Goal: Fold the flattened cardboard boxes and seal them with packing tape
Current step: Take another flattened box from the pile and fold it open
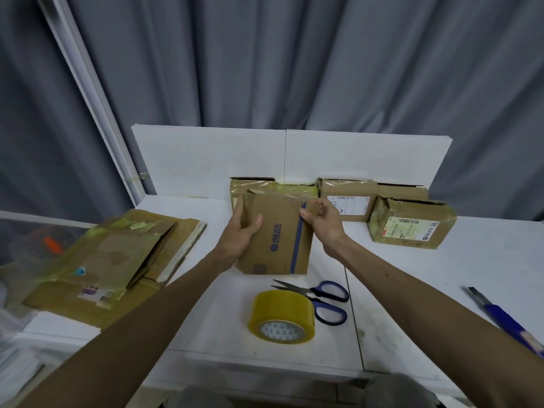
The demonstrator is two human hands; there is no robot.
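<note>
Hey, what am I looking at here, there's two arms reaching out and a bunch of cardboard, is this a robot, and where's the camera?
No robot here: these are a person's two bare arms, seen by one wide-angle camera worn on the head, looking forward and down. The left hand grips the left side of a small brown cardboard box with a blue stripe, and the right hand pinches its upper right corner. On the white table, nearer the person, lie a roll of yellowish clear packing tape and blue-handled scissors. To the left is a stack of flattened brown cardboard; at the back stand taped-up brown boxes; at the far right lies a blue-handled utility knife.
</note>
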